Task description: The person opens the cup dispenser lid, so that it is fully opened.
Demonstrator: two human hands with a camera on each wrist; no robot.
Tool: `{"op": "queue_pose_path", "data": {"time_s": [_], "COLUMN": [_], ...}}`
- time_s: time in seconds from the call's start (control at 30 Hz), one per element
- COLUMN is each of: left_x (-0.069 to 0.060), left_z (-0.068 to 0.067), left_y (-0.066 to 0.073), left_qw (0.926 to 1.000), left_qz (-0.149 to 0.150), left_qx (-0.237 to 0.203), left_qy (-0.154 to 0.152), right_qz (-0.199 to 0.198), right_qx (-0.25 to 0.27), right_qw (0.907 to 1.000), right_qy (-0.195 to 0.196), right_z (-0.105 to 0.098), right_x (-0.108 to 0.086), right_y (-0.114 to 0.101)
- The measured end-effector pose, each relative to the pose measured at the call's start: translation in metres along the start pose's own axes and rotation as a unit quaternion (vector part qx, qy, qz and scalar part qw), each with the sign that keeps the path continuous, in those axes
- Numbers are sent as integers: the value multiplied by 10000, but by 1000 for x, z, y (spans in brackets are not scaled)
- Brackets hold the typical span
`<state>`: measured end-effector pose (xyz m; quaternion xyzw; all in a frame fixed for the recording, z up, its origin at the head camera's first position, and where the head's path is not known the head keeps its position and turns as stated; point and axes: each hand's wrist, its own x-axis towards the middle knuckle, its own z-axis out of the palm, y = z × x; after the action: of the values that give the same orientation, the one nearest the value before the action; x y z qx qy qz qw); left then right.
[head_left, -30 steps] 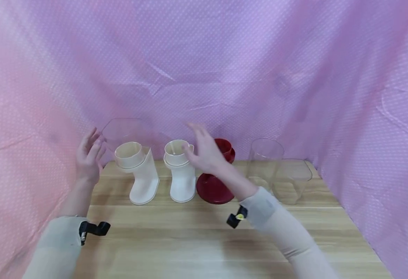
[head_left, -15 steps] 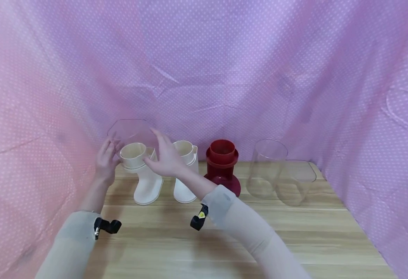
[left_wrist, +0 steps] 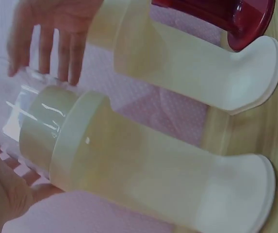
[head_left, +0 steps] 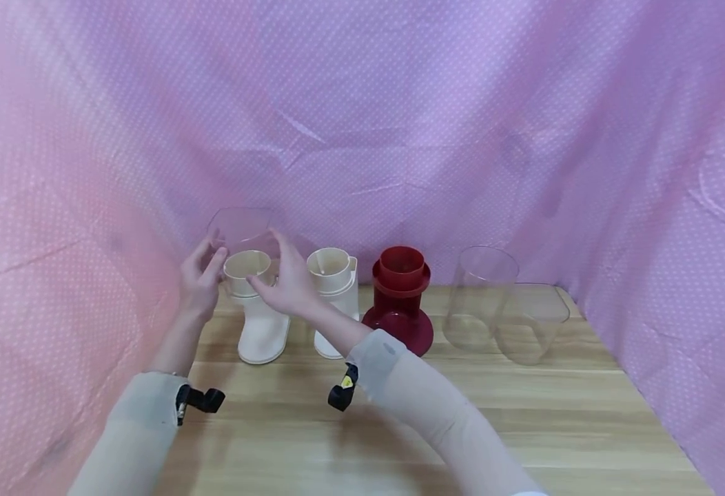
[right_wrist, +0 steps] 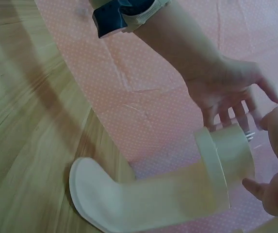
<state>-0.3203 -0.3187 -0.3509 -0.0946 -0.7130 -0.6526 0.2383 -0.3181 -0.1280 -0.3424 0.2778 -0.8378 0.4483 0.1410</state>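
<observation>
A boot-shaped cream dispenser base (head_left: 263,334) stands at the left of the table, its round collar upward. A clear plastic container (head_left: 241,224) with a wide rim sits over this collar; the left wrist view shows its glossy wall (left_wrist: 17,119). My left hand (head_left: 200,279) is at its left side, thumb near the collar, fingers fairly straight. On the other side is my right hand (head_left: 291,279), fingers extended and thumb spread apart. Right fingertips (left_wrist: 44,63) lie against or very near the clear wall. Firm contact is hard to tell.
A second cream base (head_left: 331,272) stands just right of my right hand, partly hidden by it. Beyond it is a dark red base (head_left: 402,296). Two clear containers (head_left: 477,303) stand farther right on the wooden table (head_left: 524,420). A pink dotted cloth (head_left: 362,103) hangs behind.
My right hand has swept left, past the red and second cream bases, to the left base. My left hand has moved right, close to the same base. The bases remain standing.
</observation>
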Motion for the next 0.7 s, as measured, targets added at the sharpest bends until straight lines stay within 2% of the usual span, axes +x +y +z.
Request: {"op": "queue_pose_path", "data": {"time_s": [0.13,0.23,0.4,0.47,0.57,0.7], "left_x": [-10,-22,-48,-60,-78,-101], "left_z": [5,10,16,19,28,48], "left_y": [22,49,95,111,129,147], "left_qw": [9970,9944,9930,9930,9895,9831], "left_qz": [337,415,286,348,717,1168], "left_qx": [694,975,1123,1069,1088,1053], "left_qy": [98,44,-231,-358,-621,-940], "right_qz": [-280,-518,-1023,-1206,-1400,-1649], "right_qx": [247,514,634,552,478,509], "right_qw": [9984,9952,9890,9863,9826,9777], "right_qy": [415,647,859,977,1123,1200], "right_z": [-13,-29,-61,-76,-100,-131], "right_x": [-8,-16,-38,-50,-69,-94], "right_y": [-3,-11,-30,-38,-46,-43]}}
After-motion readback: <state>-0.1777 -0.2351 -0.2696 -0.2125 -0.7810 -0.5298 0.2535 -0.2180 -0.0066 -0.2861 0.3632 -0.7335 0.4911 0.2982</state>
